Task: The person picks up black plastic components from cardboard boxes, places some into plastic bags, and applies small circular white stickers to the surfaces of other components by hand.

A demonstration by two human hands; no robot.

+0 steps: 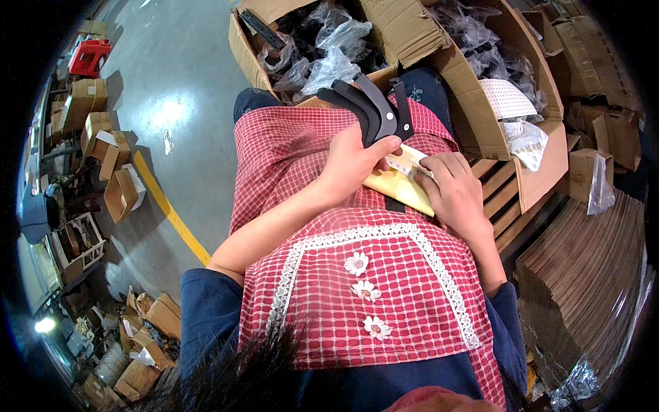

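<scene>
My left hand is closed round a bundle of several dark curved flat pieces, which look like plastic strips with small white round spots near their ends. They fan out beyond the hand over my lap. Its thumb stretches right, to the edge of a pale sticker strip. My right hand bends its fingers onto that strip and onto a yellow sheet beneath, pinching them; the fingertips are partly hidden. A small black end shows below the yellow sheet, resting against my red checked apron.
An open carton of dark parts and clear plastic bags stands ahead of my knees. To its right, another open carton holds more bags. A wooden pallet and stacked flat cardboard lie at the right. Small boxes line the left.
</scene>
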